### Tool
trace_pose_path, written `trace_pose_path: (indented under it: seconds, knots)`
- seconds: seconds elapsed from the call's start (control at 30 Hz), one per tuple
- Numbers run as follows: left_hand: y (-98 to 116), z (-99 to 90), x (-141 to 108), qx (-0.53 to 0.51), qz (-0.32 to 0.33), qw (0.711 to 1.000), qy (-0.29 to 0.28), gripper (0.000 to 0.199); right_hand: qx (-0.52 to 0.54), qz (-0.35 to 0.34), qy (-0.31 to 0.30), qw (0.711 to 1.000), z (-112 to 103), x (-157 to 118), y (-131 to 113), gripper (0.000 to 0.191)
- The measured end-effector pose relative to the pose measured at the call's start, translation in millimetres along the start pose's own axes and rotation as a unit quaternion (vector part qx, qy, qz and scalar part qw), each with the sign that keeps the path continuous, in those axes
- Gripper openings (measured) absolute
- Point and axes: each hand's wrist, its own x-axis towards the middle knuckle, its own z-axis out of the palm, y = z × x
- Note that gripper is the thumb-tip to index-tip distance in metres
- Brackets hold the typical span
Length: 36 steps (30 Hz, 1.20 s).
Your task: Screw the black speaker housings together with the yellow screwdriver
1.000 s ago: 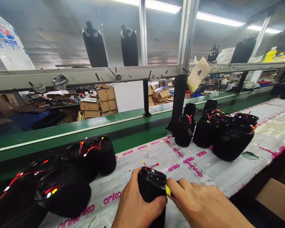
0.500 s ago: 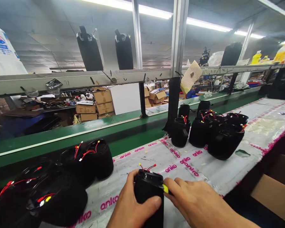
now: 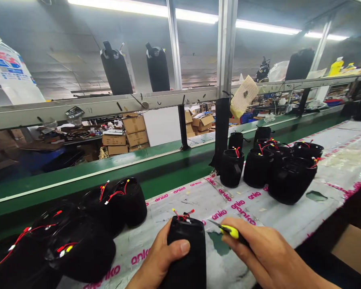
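My left hand (image 3: 159,255) is wrapped round a black fabric-covered housing (image 3: 190,249), its thumb across the front. Red wires with small yellow and red connectors (image 3: 183,214) stick up from the housing's top. My right hand (image 3: 258,245) grips a yellow-and-black utility knife (image 3: 229,231). Its thin blade points left towards the housing's upper right edge, with a gap between them. Under the knife, a torn patch (image 3: 219,243) in the white table covering shows green.
Several similar black housings with wires (image 3: 81,253) stand close on the left. Another group (image 3: 291,180) stands to the right, beyond my right hand. A green conveyor surface (image 3: 168,170) runs behind the covered table (image 3: 180,200). Above it is a metal shelf rail (image 3: 168,98) on posts.
My right hand has drawn the knife away from the housing's edge to the right, so the blade now shows. The left hand still holds the housing. The camera view has shifted slightly.
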Motion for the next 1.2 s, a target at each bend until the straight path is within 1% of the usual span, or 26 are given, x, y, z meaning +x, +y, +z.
trace_pose_path:
  seconds: [0.07, 0.13, 0.2, 0.27, 0.37, 0.47, 0.57, 0.83, 1.03, 1.2]
  knots:
    - [1.7, -0.1, -0.2, 0.029, 0.019, 0.999, -0.002, 0.063, -0.036, 0.007, -0.034, 0.999, 0.3, 1.4, -2.2, 0.01]
    - [4.5, 1.6, -0.9, 0.076, 0.042, 0.996, 0.006, 0.058, -0.069, -0.002, -0.08, 0.994, 2.6, 2.3, -5.0, 0.013]
    - [7.3, 4.4, -1.7, 0.128, 0.066, 0.989, 0.018, 0.053, -0.102, -0.02, -0.102, 0.989, 5.7, 2.9, -7.2, 0.016]
    - [9.4, 7.4, -2.7, 0.158, 0.082, 0.984, 0.021, 0.053, -0.137, -0.046, -0.097, 0.985, 8.7, 3.6, -8.3, 0.021]
    - [10.3, 9.7, -3.9, 0.174, 0.095, 0.98, 0.025, 0.056, -0.175, -0.074, -0.088, 0.978, 11.2, 4.8, -8.7, 0.025]
    - [9.3, 8.4, -4.7, 0.191, 0.1, 0.976, 0.035, 0.054, -0.184, -0.077, -0.115, 0.973, 10.2, 6.5, -8.9, 0.02]
    - [7.8, 5.5, -5.1, 0.201, 0.103, 0.974, 0.028, 0.055, -0.178, -0.079, -0.132, 0.972, 7.9, 7.6, -8.4, 0.015]
    - [6.4, 3.3, -5.3, 0.225, 0.09, 0.97, 0.032, 0.053, -0.172, -0.098, -0.103, 0.975, 9.5, 4.5, -3.5, 0.021]
    - [5.9, 5.2, -5.0, 0.219, 0.093, 0.971, 0.035, 0.052, -0.197, -0.115, -0.098, 0.969, 8.3, 5.5, -4.4, 0.014]
    - [8.9, 10.0, -6.8, 0.222, 0.083, 0.97, 0.056, 0.051, -0.215, -0.11, -0.113, 0.964, 3.4, 4.9, -7.2, 0.025]
